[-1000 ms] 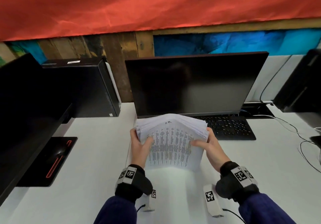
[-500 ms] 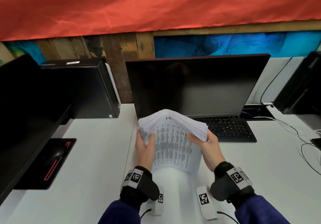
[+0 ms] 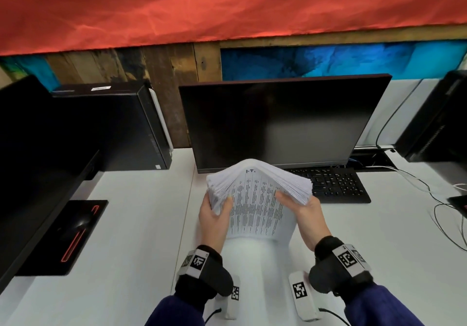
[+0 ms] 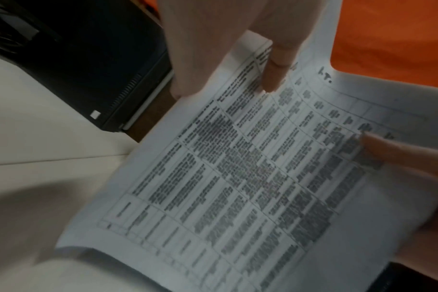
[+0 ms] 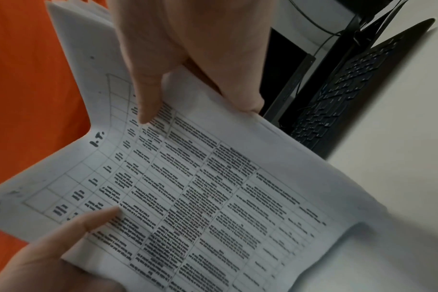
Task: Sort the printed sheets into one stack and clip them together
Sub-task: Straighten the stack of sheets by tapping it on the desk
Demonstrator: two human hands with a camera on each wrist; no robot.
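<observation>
Paper stack (image 3: 255, 199): thick, bendy, slippery.
Left hand (image 3: 213, 220): pinching left edge.
Right hand (image 3: 307, 214): pinching right edge.
Best hold: both sides, tight.

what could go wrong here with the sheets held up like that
1. The sheets are bowed and fanned at the top corners; loose ones may slip out sideways.
2. Each hand, left and right, holds only a side edge, so the grip may give and drop the stack onto the keyboard.
</observation>
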